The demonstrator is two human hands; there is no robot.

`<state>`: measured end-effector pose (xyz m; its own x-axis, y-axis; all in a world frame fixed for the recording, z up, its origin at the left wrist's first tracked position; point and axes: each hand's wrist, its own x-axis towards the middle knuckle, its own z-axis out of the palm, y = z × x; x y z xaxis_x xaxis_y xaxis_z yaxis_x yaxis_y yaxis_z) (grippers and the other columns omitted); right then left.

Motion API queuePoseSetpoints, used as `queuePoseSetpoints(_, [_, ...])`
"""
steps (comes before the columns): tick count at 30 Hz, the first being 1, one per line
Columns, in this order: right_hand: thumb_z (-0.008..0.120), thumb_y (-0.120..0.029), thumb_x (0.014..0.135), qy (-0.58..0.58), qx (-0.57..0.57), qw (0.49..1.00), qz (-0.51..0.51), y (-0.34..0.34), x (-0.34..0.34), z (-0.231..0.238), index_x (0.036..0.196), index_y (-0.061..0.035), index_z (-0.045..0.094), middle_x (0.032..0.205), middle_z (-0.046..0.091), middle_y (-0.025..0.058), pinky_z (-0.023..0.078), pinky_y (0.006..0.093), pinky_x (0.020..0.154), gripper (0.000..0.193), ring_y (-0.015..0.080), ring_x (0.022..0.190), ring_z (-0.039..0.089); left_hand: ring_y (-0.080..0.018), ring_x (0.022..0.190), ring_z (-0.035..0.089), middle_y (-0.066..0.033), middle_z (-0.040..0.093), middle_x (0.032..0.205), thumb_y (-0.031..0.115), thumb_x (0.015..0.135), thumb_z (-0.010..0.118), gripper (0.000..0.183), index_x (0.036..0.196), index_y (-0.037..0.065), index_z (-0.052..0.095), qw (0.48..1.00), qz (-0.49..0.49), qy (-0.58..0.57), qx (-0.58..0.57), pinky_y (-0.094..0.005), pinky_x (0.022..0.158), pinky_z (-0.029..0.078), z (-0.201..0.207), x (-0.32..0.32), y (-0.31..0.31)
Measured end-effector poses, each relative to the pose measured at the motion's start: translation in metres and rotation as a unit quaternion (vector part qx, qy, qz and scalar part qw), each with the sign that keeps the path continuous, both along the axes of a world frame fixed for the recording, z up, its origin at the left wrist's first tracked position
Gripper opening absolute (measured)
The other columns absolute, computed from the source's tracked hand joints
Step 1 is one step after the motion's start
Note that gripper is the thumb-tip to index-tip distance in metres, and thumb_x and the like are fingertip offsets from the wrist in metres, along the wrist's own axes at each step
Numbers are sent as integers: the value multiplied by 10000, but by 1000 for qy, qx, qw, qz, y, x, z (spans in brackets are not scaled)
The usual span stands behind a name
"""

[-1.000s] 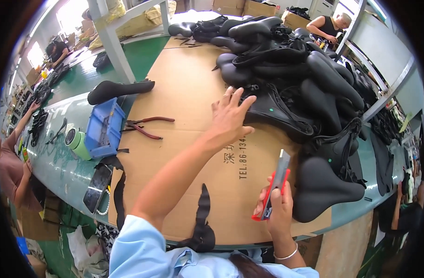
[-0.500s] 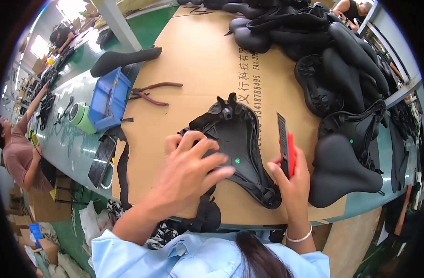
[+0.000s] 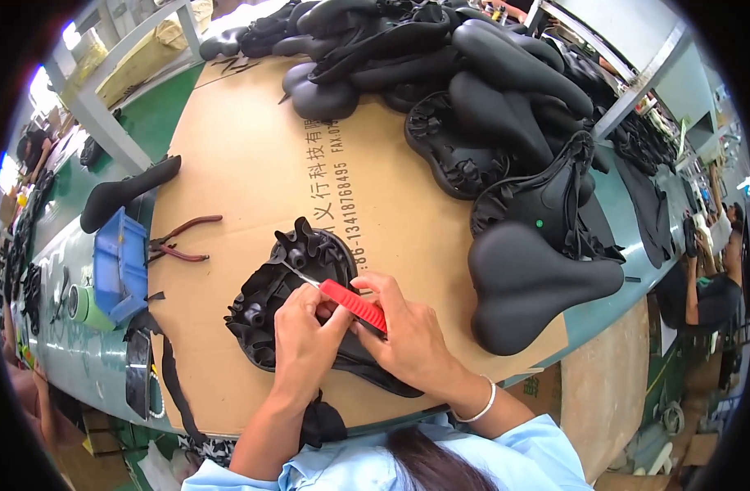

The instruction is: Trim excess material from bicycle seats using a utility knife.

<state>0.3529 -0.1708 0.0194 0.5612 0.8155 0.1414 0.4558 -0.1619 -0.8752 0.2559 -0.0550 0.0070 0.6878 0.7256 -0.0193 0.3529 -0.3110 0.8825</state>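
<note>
Near the bench's [image 3: 64, 245] front edge, one upturned saddle [image 3: 264, 295], black with ragged folded flaps, lies on brown cardboard [image 3: 219, 164]. The right hand [image 3: 412, 335] is clamped round one ribbed red cutter [image 3: 354, 304], its thin blade over the flaps; the left hand's [image 3: 303, 335] fingers bunch at the saddle, their grip hidden. Toward the left edge: one pair of pliers [image 3: 166, 245], one blue bin [image 3: 119, 270], contents unclear. Smooth black saddles heap [image 3: 481, 123] toward the far edge, uncountable.
</note>
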Motion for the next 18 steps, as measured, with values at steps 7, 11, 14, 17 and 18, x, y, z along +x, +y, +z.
queuePoseSetpoints(7, [643, -81, 876, -54, -46, 994, 86, -48, 16, 15, 1445, -1, 299, 1268, 560, 238, 505, 421, 876, 670, 414, 1050, 609, -93, 614, 516, -43, 544, 717, 42, 759, 689, 112, 740, -14, 594, 989, 28, -95, -113, -240, 568, 426, -2, -1, -2])
queuePoseSetpoints(11, [640, -77, 880, -76, -20, 992, 104, -55, 14, 8, 1431, -4, 354, 1274, 560, 235, 520, 401, 841, 624, 390, 1042, 624, -85, 587, 513, -40, 529, 699, 26, 741, 677, 130, 707, -13, 558, 985, 49, -99, -130, -237, 540, 422, 1, -2, -3])
queuePoseSetpoints(14, [652, -76, 872, -82, -18, 991, 106, -52, 12, 10, 1413, -16, 401, 1213, 605, 223, 536, 374, 795, 600, 370, 988, 650, -28, 624, 515, 21, 545, 714, 35, 764, 705, 139, 706, 3, 583, 989, 37, -87, -114, -189, 590, 442, 3, -6, -2])
queuePoseSetpoints(17, [665, -69, 860, -119, -56, 986, 106, -47, 11, 10, 1391, -37, 449, 1128, 642, 221, 538, 372, 748, 573, 354, 900, 672, -98, 562, 509, -42, 521, 680, 25, 724, 670, 133, 696, -14, 546, 986, 41, -123, -101, -244, 525, 422, -3, -7, -3])
queuePoseSetpoints(18, [661, -63, 861, -102, -59, 988, 103, -47, 12, 10, 1386, -48, 461, 1107, 647, 219, 535, 372, 722, 562, 338, 854, 674, -98, 562, 509, -42, 521, 680, 25, 724, 670, 133, 696, -14, 546, 986, 43, -122, -104, -244, 525, 422, -3, -8, -3])
